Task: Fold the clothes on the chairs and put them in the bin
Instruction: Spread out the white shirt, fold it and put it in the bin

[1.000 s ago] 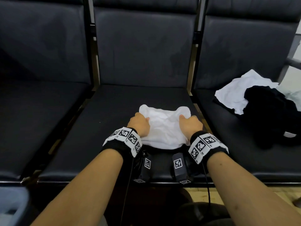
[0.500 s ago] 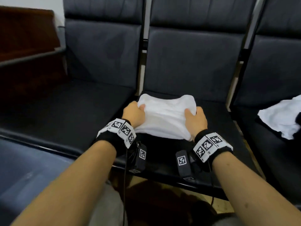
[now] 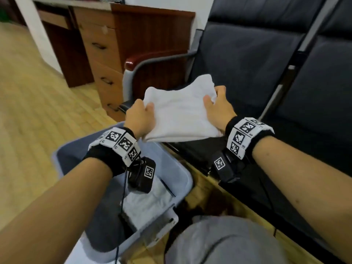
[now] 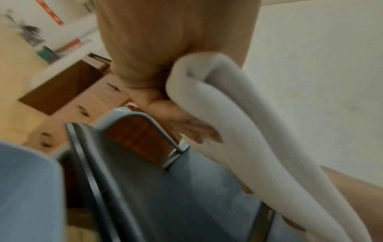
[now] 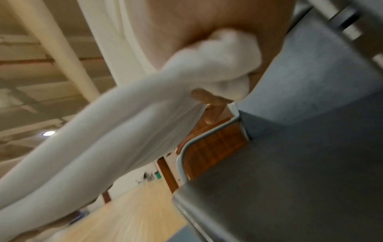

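Note:
A folded white garment (image 3: 181, 113) hangs in the air between my two hands, above the left end of the black chair row. My left hand (image 3: 140, 119) grips its left edge, thumb on top and fingers (image 4: 182, 119) curled beneath the folded layers (image 4: 238, 131). My right hand (image 3: 218, 109) grips the right edge, with cloth (image 5: 217, 72) bunched in the palm. A pale blue bin (image 3: 177, 168) sits on the floor below my left wrist. White folded cloth (image 3: 150, 202) lies inside it.
The black chairs (image 3: 266, 73) have a metal armrest (image 3: 152, 63) with a wooden cap at the left end. A wooden drawer cabinet (image 3: 106, 54) stands behind it. My grey-trousered knee (image 3: 219, 242) is at the bottom. The floor (image 3: 28, 111) is light wood.
Both hands lifted the folded white garment off the middle seat and carried it left. The view swung left, so the bin and cabinet appeared and the clothes pile on the right left the view.

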Tool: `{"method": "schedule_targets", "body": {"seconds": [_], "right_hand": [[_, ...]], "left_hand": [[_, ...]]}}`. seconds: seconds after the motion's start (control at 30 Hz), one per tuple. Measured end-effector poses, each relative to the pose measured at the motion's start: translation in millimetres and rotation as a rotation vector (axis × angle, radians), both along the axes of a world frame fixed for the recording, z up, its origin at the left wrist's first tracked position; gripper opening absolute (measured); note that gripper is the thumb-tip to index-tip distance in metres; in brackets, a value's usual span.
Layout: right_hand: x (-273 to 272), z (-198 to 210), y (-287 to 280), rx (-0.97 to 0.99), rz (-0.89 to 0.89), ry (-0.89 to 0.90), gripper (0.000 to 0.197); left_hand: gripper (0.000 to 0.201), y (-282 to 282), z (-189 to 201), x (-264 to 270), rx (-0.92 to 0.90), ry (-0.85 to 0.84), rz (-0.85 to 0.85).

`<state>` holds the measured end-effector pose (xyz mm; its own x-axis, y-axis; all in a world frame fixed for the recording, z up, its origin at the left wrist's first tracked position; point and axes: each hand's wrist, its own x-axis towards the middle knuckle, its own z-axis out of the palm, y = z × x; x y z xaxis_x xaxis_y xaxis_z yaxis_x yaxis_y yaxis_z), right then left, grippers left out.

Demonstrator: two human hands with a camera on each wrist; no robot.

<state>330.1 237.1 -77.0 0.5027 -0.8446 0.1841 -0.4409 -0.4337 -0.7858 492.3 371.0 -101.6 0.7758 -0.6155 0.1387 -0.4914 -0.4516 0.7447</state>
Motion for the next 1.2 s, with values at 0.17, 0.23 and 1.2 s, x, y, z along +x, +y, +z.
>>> {"method": "schedule_targets", "body": {"seconds": [0.17, 0.23, 1.2], "right_hand": [[80, -49, 28, 0.077, 0.154, 0.122, 0.028], [98, -77, 39, 0.121, 0.173, 0.183, 0.03], [159, -307, 19, 0.084, 0.557, 1.372, 0.085]], "left_hand": [[0.044, 51, -64, 49, 0.003, 0.137, 0.162], [0.041, 66, -91, 57, 0.035, 0.175, 0.197], [0.018, 90, -303, 41, 0.538, 1.149, 0.172]]}}
